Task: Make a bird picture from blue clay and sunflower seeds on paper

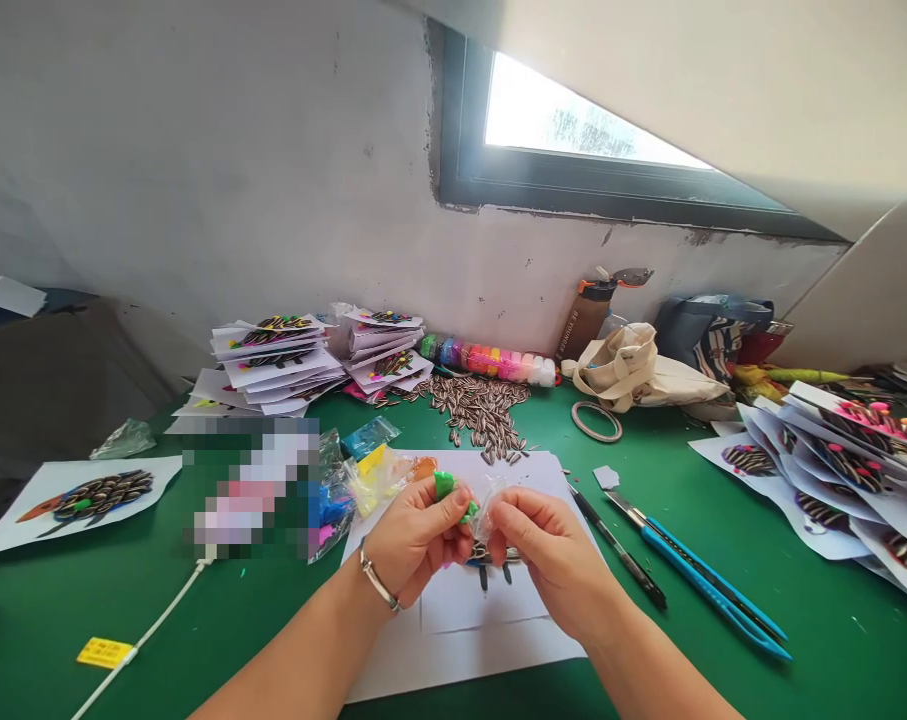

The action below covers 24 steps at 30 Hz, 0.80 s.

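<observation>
My left hand (430, 525) pinches a lump of bright green clay (444, 485) over the white paper. My right hand (539, 545), its fingers closed, grips a crumpled clear plastic bag (487, 492) right beside the clay. Below both hands lies white paper (400, 660) with a picture made of striped sunflower seeds (485, 552), partly hidden by my fingers. Just left of my left hand are small plastic bags of coloured clay, among them a yellow one (376, 472) and a blue one (333, 508).
A black pen (619, 550) and blue tweezers (712, 580) lie to the right. Loose sunflower seeds (483, 405), a tube of coloured clay pots (490, 360) and a tape roll (596, 421) are behind. Stacked seed pictures stand at left (277, 365) and right (850, 460). A white cable (160, 620) crosses the left.
</observation>
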{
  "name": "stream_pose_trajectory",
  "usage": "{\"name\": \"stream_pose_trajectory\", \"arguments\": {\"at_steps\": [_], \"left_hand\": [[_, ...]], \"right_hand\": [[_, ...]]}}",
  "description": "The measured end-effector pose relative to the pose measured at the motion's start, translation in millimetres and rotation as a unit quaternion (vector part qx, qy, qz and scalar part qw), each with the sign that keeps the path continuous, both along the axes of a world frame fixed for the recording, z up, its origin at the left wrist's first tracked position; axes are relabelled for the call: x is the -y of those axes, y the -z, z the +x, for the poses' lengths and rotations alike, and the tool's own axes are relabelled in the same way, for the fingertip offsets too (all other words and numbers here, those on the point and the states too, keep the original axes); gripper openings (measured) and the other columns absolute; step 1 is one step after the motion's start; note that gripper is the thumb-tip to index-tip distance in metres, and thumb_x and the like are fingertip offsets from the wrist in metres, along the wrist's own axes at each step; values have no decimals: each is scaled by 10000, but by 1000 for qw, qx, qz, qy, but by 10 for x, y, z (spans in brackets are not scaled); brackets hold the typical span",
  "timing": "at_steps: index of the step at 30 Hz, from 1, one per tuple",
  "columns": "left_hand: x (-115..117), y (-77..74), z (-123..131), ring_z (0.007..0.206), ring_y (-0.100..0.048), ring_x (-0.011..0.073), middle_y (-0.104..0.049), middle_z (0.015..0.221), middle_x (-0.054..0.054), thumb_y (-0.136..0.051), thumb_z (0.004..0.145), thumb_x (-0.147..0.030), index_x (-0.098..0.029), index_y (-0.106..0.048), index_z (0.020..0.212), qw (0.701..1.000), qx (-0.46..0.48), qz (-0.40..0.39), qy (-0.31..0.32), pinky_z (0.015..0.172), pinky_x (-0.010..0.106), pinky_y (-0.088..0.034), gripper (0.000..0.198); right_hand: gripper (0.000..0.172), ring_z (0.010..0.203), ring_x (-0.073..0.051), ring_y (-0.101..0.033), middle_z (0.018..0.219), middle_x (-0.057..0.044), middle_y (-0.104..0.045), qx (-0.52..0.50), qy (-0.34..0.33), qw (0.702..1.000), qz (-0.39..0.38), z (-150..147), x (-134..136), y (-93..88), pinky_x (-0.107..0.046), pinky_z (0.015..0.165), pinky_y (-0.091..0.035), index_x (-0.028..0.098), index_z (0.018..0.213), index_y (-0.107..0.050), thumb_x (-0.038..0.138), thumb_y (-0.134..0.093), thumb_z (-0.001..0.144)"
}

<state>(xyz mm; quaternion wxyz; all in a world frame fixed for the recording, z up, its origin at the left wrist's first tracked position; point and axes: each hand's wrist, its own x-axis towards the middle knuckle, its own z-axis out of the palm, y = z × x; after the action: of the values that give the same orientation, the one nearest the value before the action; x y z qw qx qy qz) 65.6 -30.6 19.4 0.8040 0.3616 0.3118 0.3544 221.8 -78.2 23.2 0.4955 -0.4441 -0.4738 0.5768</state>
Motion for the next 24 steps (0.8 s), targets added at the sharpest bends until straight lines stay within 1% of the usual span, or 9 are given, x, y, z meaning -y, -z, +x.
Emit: {"name": "stream_pose_trajectory", "arguments": {"at_steps": [4,5,7,9,11,14,17,21,24], "left_hand": [[4,15,18,452,-553,81,-604,540,-18,-824,639,-427,-153,-562,705,1000,-10,11,6,451,189,-399,385],[1,15,23,455,-552,81,-602,539,-20,-827,631,-432,-152,-565,699,1000,-12,17,6,454,190,-404,390],[-10,16,28,455,-545,79,-601,543,-20,-829,620,-446,-148,-576,691,999,-17,31,8,457,194,-411,397],[-24,22,28,444,-534,78,-594,534,-23,-825,613,-468,-147,-585,685,998,-33,49,4,446,194,-402,407],[-36,31,24,437,-532,80,-594,530,-22,-823,602,-492,-145,-591,675,996,-62,69,-2,433,193,-386,423],[-37,30,17,454,-552,86,-612,552,-6,-817,575,-544,-136,-602,665,992,-93,89,0,438,192,-386,469],[-29,7,9,457,-567,90,-629,580,5,-781,578,-609,-135,-614,683,993,-85,78,12,435,189,-378,514],[-38,-10,-6,469,-572,94,-635,584,0,-820,575,-527,-138,-648,755,993,-81,77,25,444,191,-377,462],[-49,-4,-10,477,-562,101,-608,527,-5,-828,577,-489,-137,-638,699,988,-100,110,32,458,198,-384,418]], "right_hand": [[238,557,-102,-421,536,25,-493,14,57,998,-28,-15,-25,-13,-244,557,-325,169,560,-516,229,-569,784],[219,548,-97,-409,534,32,-484,8,60,998,-31,-24,-29,-25,-238,551,-322,170,561,-514,207,-574,768],[135,550,-97,-420,559,36,-505,-27,31,999,-30,-44,-33,-61,-240,572,-350,176,632,-556,195,-599,758],[48,569,-107,-458,604,31,-548,-73,-14,997,-22,-57,-33,-95,-264,630,-397,188,760,-595,217,-632,771],[85,592,-116,-489,633,24,-574,-94,-21,995,-19,-54,-33,-99,-280,663,-417,194,817,-594,255,-648,792],[177,614,-123,-505,634,17,-567,-77,16,997,-22,-28,-38,-41,-266,640,-402,183,750,-565,326,-643,818],[247,614,-121,-487,636,19,-546,-54,34,998,-17,-3,-41,25,-263,621,-381,181,722,-533,380,-601,852],[238,618,-111,-460,638,34,-510,-43,57,997,-2,13,-31,37,-251,612,-363,182,723,-518,365,-601,852],[221,602,-107,-462,633,34,-510,-46,51,998,-15,17,-32,22,-250,604,-370,181,711,-516,338,-615,832]]}}
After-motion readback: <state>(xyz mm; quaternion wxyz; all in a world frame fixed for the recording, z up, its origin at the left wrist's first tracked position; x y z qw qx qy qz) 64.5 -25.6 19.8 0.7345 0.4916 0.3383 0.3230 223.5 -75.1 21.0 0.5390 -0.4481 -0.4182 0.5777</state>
